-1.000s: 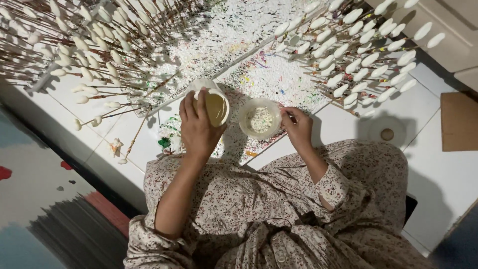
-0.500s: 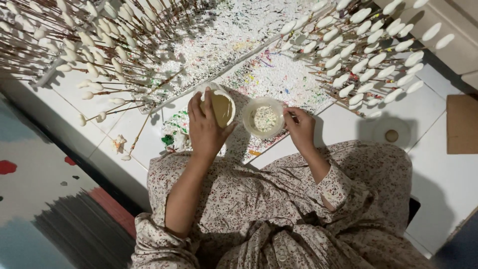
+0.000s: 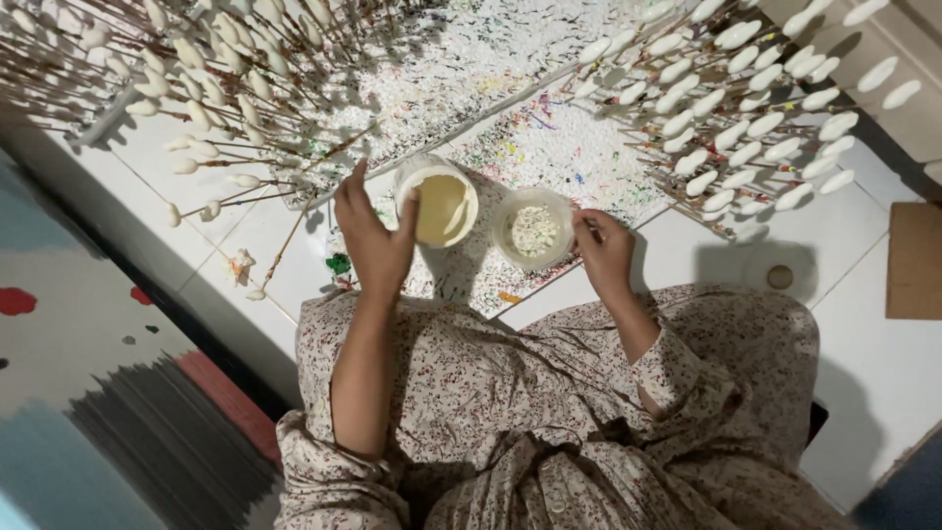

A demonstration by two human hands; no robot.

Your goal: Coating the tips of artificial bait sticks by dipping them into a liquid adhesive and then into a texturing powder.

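My left hand [image 3: 373,240] rests against the left side of a white cup of cream-coloured liquid [image 3: 439,204], thumb on its rim and fingers spread. Just right of it stands a clear round container [image 3: 533,230] holding small white bits. My right hand [image 3: 603,253] touches that container's right edge with pinched fingers; whether something small is between them cannot be told. Both containers stand on a paint-speckled sheet [image 3: 549,147] on the white tiled floor.
Many thin sticks tipped with white oval buds fan out at upper left [image 3: 196,88] and upper right [image 3: 746,118]. Loose sticks [image 3: 275,255] lie near my left hand. A brown cardboard piece [image 3: 915,260] and a small round object [image 3: 780,277] lie right. A painted mat [image 3: 88,373] is at left.
The left hand has opened its fingers and slid to the cup's left side, uncovering its top. The right hand stays at the clear container's edge. The view has shifted slightly.
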